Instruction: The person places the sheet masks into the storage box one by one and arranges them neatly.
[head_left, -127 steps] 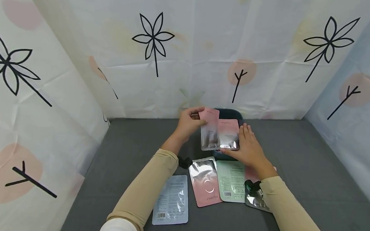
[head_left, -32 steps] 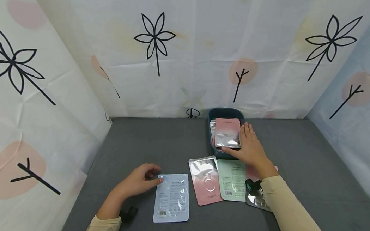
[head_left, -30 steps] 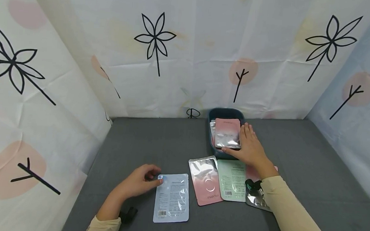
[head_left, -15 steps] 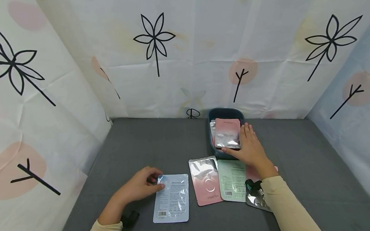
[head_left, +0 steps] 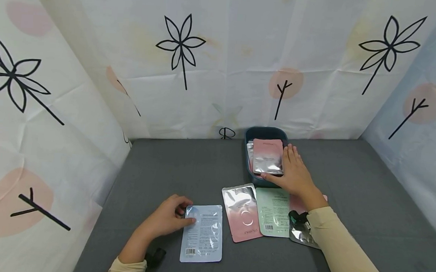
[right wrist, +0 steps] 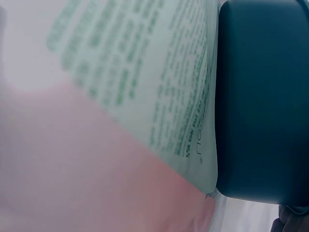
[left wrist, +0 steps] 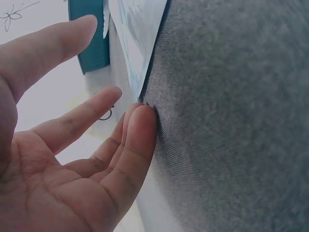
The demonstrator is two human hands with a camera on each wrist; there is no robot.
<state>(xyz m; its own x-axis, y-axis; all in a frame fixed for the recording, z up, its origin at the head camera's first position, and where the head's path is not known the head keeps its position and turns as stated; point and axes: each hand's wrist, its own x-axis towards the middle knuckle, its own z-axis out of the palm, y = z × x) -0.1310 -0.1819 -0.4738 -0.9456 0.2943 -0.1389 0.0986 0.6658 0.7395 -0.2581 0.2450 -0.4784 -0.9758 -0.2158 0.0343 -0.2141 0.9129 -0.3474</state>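
My left hand (head_left: 168,218) is at the upper left corner of a pale blue sachet (head_left: 202,235) lying flat on the grey table. In the left wrist view its fingertips (left wrist: 142,128) touch the tabletop at the sachet's corner, while the thumb stands apart from them. My right hand (head_left: 294,176), fingers straight, rests along the right side of a dark teal bin (head_left: 247,154), its thumb at the near edge. Inside the bin, a pink and silver sachet (head_left: 268,156) lies on top, with another partly showing beneath it.
In front of the bin lie a pink and silver sachet (head_left: 242,214), a green sachet (head_left: 272,214) and another pink and silver one (head_left: 302,234), partly hidden under the right wrist. A patterned white cloth (head_left: 189,109) hangs behind the table.
My left hand has let go of a pink sachet at the bin and come down to the blue one. Over the last second it shifted slightly right. The right hand has stayed put.
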